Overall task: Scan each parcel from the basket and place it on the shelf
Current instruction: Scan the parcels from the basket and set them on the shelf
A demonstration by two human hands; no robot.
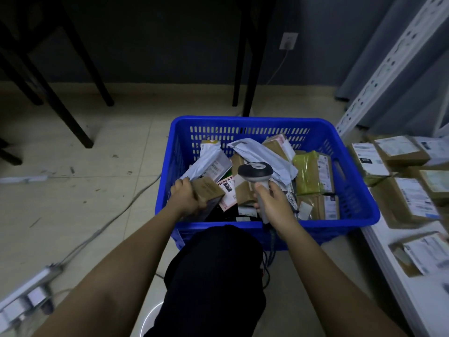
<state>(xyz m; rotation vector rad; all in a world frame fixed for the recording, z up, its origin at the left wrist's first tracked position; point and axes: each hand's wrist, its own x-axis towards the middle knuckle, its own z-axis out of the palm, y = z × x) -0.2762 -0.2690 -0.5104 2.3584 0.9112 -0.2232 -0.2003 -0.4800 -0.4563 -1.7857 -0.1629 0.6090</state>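
A blue plastic basket (359, 203) stands on the floor in front of me, filled with several parcels: brown boxes, white mailer bags and a yellow-green packet (307, 175). My left hand (185, 197) grips a small brown cardboard parcel (206, 190) at the basket's left side, just above the pile. My right hand (273, 203) holds a grey handheld scanner (255, 170) by its handle, its head over the middle of the basket. A low white shelf (379, 242) at the right carries several labelled brown parcels (405, 199).
My dark-clothed knee (213, 276) is right against the basket's near wall. A white slotted shelf post (379, 69) rises at the right. Black table legs (243, 69) stand behind the basket. A power strip (26, 295) and cables lie on the tiled floor at left.
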